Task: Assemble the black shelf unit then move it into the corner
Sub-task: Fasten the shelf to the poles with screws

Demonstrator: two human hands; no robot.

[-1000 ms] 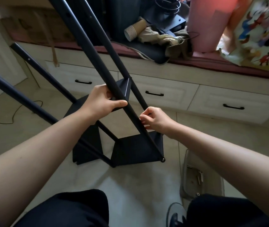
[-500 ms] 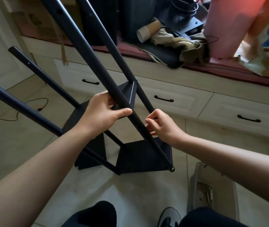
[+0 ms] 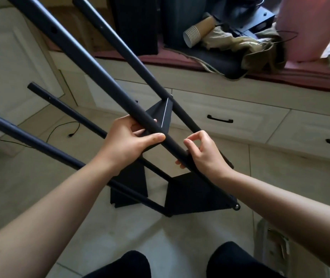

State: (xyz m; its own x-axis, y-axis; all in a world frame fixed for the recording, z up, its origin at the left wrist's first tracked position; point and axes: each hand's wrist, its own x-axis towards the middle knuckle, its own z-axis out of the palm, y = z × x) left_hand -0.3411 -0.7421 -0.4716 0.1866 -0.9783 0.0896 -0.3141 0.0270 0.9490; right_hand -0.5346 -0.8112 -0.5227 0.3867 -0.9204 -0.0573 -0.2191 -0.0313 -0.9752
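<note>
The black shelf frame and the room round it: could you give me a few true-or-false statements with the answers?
1. Both hands are on the same black pole. True: the left hand grips it, and the right hand holds it lower down.
2. The stack of paper cups stands upright. False: it lies on its side on the ledge.
3. A black cable lies on the floor. True.
4. The drawer handles are white. False: they are black.
</note>
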